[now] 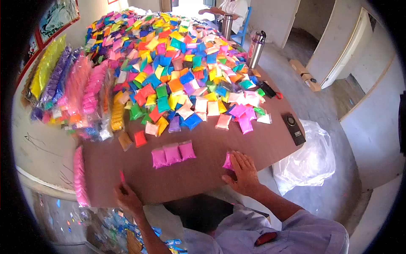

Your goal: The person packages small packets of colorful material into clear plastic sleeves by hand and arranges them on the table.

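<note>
Your right hand [244, 174], fingers extended, rests over magenta packet [227, 161]; left hand [128, 199], well apart, pinches thin pink item [122, 176] near front edge of counter [110, 165].

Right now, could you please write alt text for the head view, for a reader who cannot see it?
A person's right hand partly covers a small magenta packet on a brown table, while the left hand holds a thin red item. Left of that packet, three magenta packets lie in a row, with a large heap of multicoloured packets beyond.
</note>
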`<state>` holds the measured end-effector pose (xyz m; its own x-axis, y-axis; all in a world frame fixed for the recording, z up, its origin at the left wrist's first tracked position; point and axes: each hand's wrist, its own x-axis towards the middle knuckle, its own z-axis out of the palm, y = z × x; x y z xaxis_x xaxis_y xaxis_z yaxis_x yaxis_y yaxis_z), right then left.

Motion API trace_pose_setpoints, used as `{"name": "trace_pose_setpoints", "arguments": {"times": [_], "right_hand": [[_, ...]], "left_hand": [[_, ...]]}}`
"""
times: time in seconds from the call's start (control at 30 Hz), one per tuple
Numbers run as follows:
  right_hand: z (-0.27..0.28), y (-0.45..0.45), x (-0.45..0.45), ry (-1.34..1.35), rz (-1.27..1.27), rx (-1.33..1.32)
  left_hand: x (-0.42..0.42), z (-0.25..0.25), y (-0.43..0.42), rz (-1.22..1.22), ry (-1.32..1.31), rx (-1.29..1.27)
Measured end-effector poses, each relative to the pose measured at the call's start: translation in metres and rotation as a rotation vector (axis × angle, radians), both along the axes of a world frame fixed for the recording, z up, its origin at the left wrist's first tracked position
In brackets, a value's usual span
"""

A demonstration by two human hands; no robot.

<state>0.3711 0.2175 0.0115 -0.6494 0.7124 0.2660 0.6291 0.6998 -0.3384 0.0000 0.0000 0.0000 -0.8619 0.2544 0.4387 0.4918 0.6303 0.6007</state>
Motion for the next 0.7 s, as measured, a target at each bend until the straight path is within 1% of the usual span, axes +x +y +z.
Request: {"name": "trace_pose_setpoints", "arguments": {"times": [0.07,0.1,0.17,0.2,0.27,0.3,0.37,0.4,0.47,0.5,0.57,0.6,0.63,0.67,0.7], "right_hand": [[-0.001,-0.003,0.002,0.046,-0.016,-0.022],[0.003,0.008,-0.019,0.12,-0.01,0.012],[0.016,0.006,-0.01,0.114,-0.048,-0.008],[0.018,0.005,-0.006,0.114,-0.049,-0.015],[0.02,0.012,-0.005,0.3,-0.005,-0.017],[0.024,0.012,-0.005,0.308,-0.004,-0.015],[0.034,0.01,-0.007,0.455,-0.068,-0.058],[0.039,0.007,-0.007,0.462,-0.067,-0.058],[0.045,0.0,-0.006,0.648,-0.254,-0.483],[0.037,0.001,-0.006,0.652,-0.254,-0.488],[0.017,0.004,-0.006,0.851,-0.148,-0.44],[0.02,0.001,-0.009,0.852,-0.148,-0.447],[0.027,-0.003,-0.015,0.958,-0.212,-0.722],[0.03,-0.006,-0.019,1.053,-0.276,-1.002],[0.024,-0.006,-0.02,1.051,-0.272,-1.004]], "left_hand": [[0.001,-0.01,-0.006,-0.012,0.143,-0.095],[-0.02,0.004,0.005,-0.002,0.217,-0.062],[-0.012,-0.003,0.001,-0.066,0.131,0.017],[-0.005,0.001,-0.002,-0.067,0.131,0.009],[0.001,0.01,0.002,-0.068,0.164,-0.055],[0.002,0.015,0.001,-0.068,0.172,-0.054],[0.002,0.029,0.001,-0.11,0.169,-0.251],[0.005,0.037,0.001,-0.109,0.176,-0.25],[0.018,0.053,0.0,-0.07,0.233,-0.376],[0.026,0.059,-0.001,-0.07,0.238,-0.381],[0.048,0.065,-0.002,-0.149,0.365,-0.258],[0.058,0.045,0.0,-0.261,0.333,-0.134],[0.072,0.024,0.004,-0.369,0.301,-0.005],[0.1,0.045,0.023,-0.411,-0.061,0.004],[0.131,0.067,0.048,-0.441,-0.424,0.017]]}}
